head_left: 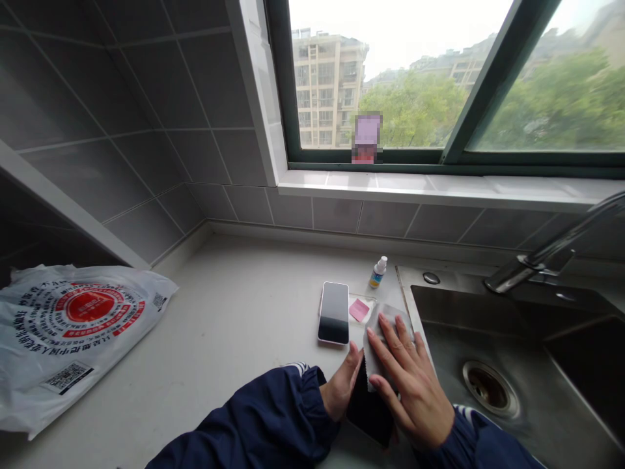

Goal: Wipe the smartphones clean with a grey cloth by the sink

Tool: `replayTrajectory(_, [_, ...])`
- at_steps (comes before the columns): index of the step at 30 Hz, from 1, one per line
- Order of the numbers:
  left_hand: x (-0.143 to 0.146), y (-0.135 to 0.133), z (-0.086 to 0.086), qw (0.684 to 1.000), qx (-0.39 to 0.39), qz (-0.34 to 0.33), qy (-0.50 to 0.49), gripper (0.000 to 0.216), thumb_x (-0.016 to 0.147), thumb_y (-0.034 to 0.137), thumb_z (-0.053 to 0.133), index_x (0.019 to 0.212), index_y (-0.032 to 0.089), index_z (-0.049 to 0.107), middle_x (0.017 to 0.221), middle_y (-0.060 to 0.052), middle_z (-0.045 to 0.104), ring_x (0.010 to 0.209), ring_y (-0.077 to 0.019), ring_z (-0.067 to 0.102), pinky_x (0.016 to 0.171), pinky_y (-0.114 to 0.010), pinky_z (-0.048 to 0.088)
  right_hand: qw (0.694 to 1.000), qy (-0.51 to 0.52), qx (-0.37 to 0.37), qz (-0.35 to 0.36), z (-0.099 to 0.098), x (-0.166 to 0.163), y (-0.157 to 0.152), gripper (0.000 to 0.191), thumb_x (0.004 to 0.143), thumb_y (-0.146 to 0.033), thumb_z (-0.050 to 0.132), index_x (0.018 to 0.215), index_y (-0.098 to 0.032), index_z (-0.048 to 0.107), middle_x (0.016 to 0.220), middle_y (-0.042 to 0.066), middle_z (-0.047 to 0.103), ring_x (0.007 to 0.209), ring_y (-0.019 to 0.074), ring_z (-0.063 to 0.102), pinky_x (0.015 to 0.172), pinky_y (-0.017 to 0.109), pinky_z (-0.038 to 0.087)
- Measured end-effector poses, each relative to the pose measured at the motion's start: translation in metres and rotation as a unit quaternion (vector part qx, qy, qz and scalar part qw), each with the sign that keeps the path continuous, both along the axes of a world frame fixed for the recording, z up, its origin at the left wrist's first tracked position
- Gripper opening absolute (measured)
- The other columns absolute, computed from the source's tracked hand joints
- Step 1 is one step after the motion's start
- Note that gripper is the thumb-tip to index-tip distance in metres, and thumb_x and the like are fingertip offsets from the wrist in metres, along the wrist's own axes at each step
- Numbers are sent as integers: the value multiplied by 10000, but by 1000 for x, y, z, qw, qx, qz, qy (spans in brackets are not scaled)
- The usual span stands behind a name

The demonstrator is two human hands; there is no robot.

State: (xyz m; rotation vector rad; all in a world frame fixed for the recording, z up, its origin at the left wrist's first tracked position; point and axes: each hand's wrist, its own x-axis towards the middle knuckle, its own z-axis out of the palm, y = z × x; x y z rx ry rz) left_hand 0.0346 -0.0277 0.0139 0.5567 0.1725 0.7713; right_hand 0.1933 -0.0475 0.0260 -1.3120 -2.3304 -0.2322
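Note:
My right hand (413, 384) lies flat with its fingers spread, pressing a grey cloth (385, 326) onto a dark flat object (368, 410) on the counter. My left hand (342, 387) grips the left edge of that dark object, thumb up along its side. Just beyond the hands a white-edged smartphone (334, 312) lies screen up. To the phone's right sits a small clear packet with a pink card (360, 309). A small white dropper bottle (377, 272) stands behind them.
A steel sink (532, 339) with a drain (489, 387) lies directly right of the hands, and a tap (551, 251) reaches over it. A white plastic bag with red print (73, 326) rests at far left. A tiled wall and window sill stand behind.

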Motion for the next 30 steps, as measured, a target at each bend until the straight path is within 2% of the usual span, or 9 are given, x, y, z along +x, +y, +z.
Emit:
replayTrajectory(5, [1,3,8,998,-35,8,-47,731,885,636,380,1445,166,368,1494,-97,399,1446,-254,210,1188,-373,100,998,-31,-10,53,1,-5,-3,569,953,-392,431,1479,-197,334,1557,117,254,1438,389,150,1140,590,56])
replayTrajectory(10, [-2,2,12,997,-35,-40,-50,791,863,669,381,1446,134,366,1513,-113,359,1456,-264,168,1181,-374,103,994,50,-9,98,7,-7,-7,443,960,-294,437,1396,-223,473,1556,134,248,1422,414,186,1095,634,220])
replayTrajectory(14, [-4,1,10,993,-56,-81,-57,843,831,718,370,1456,154,343,1447,-154,429,1372,-353,335,1127,-488,218,984,138,53,102,11,-3,-4,375,880,-106,560,1247,-175,595,1376,135,524,1348,344,396,1073,568,359])
replayTrajectory(15, [-3,0,9,992,-70,-86,-60,860,823,733,362,1447,142,358,1412,-164,458,1337,-358,382,1107,-489,254,981,151,60,104,12,-2,-3,346,869,-88,576,1200,-180,621,1307,117,585,1310,316,452,1065,539,390])
replayTrajectory(17, [-2,0,7,990,-98,-72,-74,860,820,736,369,1409,111,414,1350,-154,504,1303,-306,427,1103,-406,283,980,153,53,117,14,0,-2,306,872,-91,582,1158,-181,642,1248,100,626,1267,282,503,1048,492,437])
replayTrajectory(20, [0,0,3,988,-110,-51,-96,796,844,691,397,1370,98,469,1333,-132,521,1334,-223,395,1121,-279,232,983,108,16,145,15,0,-1,358,911,-146,531,1265,-141,585,1369,127,535,1325,299,437,1052,485,442])
replayTrajectory(26, [3,1,-3,995,-62,17,-73,663,892,584,422,1398,155,452,1479,-105,413,1427,-243,261,1170,-336,155,996,29,-7,84,7,0,1,551,940,-279,489,1447,-94,380,1520,161,318,1407,351,281,1092,525,365])
replayTrajectory(28, [4,1,-1,996,-64,29,-61,660,882,583,445,1390,163,468,1488,-92,405,1438,-249,238,1168,-326,171,997,34,-9,75,7,-1,0,564,940,-297,488,1451,-89,371,1525,165,305,1411,353,269,1104,531,341])
replayTrajectory(30, [4,0,2,995,-76,26,-51,641,872,597,455,1333,161,541,1441,-82,473,1441,-243,230,1163,-302,185,994,48,-14,95,10,-2,-2,523,938,-282,493,1425,-110,419,1503,149,356,1404,342,294,1124,547,297])
